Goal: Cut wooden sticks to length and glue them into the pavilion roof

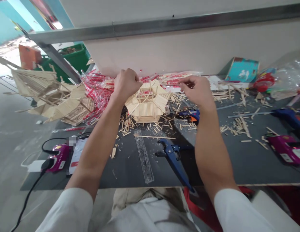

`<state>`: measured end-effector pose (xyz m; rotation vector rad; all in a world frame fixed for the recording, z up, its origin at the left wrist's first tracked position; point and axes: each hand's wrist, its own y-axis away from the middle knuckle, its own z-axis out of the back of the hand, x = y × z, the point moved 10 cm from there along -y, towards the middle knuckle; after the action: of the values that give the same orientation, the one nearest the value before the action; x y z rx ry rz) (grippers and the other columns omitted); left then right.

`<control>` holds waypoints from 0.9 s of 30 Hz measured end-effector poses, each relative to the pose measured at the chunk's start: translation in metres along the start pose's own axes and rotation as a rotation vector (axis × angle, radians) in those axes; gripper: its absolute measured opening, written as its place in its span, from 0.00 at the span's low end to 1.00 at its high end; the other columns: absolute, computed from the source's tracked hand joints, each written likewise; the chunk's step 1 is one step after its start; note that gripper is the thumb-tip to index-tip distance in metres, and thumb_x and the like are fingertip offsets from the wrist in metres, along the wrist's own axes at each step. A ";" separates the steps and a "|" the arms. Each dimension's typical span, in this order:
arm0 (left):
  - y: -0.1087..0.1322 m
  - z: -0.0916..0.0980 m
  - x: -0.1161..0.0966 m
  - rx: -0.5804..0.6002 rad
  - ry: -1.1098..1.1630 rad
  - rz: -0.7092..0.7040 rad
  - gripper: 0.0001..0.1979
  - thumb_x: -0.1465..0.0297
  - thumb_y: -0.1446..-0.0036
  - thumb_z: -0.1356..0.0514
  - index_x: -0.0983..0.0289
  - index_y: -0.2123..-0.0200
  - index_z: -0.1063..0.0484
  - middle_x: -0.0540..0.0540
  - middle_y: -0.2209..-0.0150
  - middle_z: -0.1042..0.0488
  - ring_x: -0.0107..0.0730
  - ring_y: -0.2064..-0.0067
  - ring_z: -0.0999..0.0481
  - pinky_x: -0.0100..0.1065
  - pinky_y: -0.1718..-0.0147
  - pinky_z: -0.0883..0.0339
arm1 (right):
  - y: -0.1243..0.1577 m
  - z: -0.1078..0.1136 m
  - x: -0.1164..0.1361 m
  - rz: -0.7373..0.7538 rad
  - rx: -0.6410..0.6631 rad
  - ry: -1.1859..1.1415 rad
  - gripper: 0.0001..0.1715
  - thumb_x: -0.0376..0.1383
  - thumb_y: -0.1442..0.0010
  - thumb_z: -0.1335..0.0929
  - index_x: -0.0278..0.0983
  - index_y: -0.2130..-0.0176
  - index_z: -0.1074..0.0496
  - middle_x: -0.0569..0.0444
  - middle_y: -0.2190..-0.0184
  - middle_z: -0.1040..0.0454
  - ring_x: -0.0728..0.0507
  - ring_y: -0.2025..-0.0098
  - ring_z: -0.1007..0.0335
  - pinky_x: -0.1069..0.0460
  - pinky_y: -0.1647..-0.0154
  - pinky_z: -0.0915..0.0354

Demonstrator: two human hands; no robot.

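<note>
A small pavilion model [147, 104] built of thin wooden sticks stands on the dark work board [237, 161], with loose stick offcuts [127, 125] scattered around its base. My left hand [127, 84] is closed in a fist at the model's upper left corner, touching its roof. My right hand [197, 90] hovers just right of the model with its fingers curled into a pinch; what it holds is too small to make out.
Blue cutters [175, 159] and a clear ruler [144, 158] lie near the front edge. A blue glue gun [189, 114] rests right of the model. Red-wrapped stick packets [99, 91] and larger stick roofs [58, 100] sit left. Purple tools [285, 148] lie right.
</note>
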<state>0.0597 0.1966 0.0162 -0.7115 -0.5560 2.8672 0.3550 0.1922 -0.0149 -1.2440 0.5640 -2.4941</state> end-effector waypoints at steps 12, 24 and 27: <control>0.003 -0.004 0.002 0.052 -0.199 0.192 0.16 0.69 0.41 0.35 0.67 0.51 0.15 0.67 0.50 0.15 0.58 0.43 0.21 0.59 0.42 0.30 | -0.001 0.004 -0.003 -0.012 0.025 0.028 0.08 0.35 0.38 0.27 0.39 0.60 0.15 0.48 0.66 0.15 0.39 0.64 0.20 0.40 0.53 0.24; -0.004 -0.004 0.001 0.001 -0.179 0.104 0.16 0.61 0.40 0.35 0.69 0.59 0.16 0.58 0.68 0.20 0.47 0.48 0.22 0.53 0.48 0.32 | 0.001 0.004 -0.002 -0.042 0.055 0.064 0.06 0.35 0.39 0.27 0.40 0.63 0.16 0.49 0.66 0.15 0.37 0.63 0.19 0.39 0.51 0.23; -0.003 -0.002 -0.007 0.019 -0.228 0.081 0.12 0.66 0.39 0.35 0.70 0.59 0.17 0.58 0.68 0.22 0.47 0.48 0.24 0.54 0.46 0.32 | 0.001 0.003 -0.003 -0.046 0.067 0.085 0.06 0.34 0.38 0.27 0.40 0.63 0.16 0.49 0.67 0.15 0.38 0.63 0.20 0.39 0.50 0.24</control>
<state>0.0671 0.1983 0.0187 -0.4145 -0.5374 3.0468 0.3595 0.1914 -0.0156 -1.1433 0.4729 -2.5914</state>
